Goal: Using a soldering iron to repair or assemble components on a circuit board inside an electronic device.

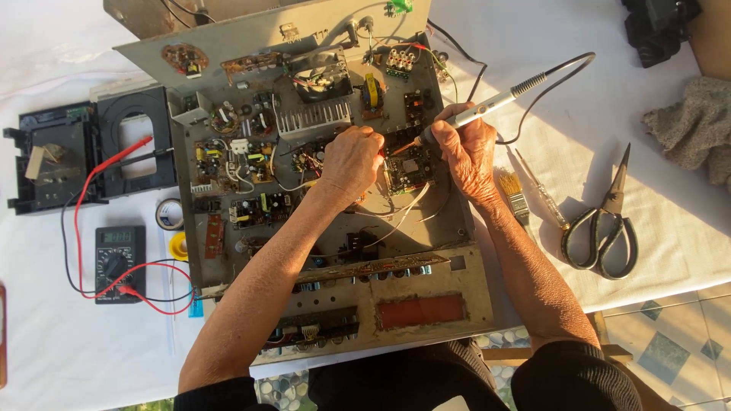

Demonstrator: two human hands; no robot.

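White cloth (624, 46) covers your table, sunlit, with blue-patterned floor tiles (670, 350) at the lower right.

Item, centre: open metal chassis (457, 262), lid off, packed with circuit boards, a finned heat sink (314, 119) and loose wiring. A small green circuit board (407, 169) sits right of centre, between your two hands.

Item: soldering iron (487, 106). Your right hand (468, 152) has its fingers closed round the grey handle, pen-fashion, tip angled down and left to the top left corner of the small board. Its black cord (560, 72) loops away to the upper right.

Item: your left hand (350, 160). Fingers curled in, tips bunched just left of the small board; what they pinch, if anything, you cannot tell from this view.

Item, right of chassis: small brush (516, 196) just beside your right wrist, a thin screwdriver (542, 199), black-handled scissors (605, 228), and a grey rag (693, 125) at the edge.

Item, left of chassis: black multimeter (119, 262) with red and black leads (80, 205), a disc drive tray (84, 152), a roll of tape (169, 214) and a yellow spool (179, 246).
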